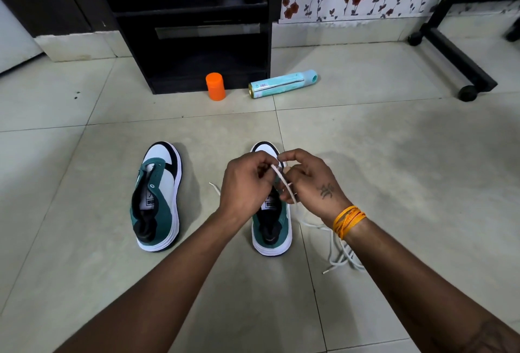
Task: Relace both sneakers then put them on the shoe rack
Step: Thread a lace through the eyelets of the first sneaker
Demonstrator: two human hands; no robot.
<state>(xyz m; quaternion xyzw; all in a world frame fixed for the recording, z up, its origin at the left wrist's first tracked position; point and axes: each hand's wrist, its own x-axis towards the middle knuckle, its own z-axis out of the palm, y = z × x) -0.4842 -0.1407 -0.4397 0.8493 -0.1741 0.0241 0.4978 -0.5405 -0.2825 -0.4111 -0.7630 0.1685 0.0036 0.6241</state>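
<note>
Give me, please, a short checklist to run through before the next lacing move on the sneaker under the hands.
1. White lace held by both hands: ok; left hand and right hand both pinch it.
2. Right sneaker flat on the floor: ok.
3. Lace tip lined up with an eyelet: cannot tell, hands hide the eyelets.
4. Slack lace free of knots: cannot tell; it lies in loose loops beside the sneaker.
5. Left sneaker laced: not ok, no lace shows in it.
</note>
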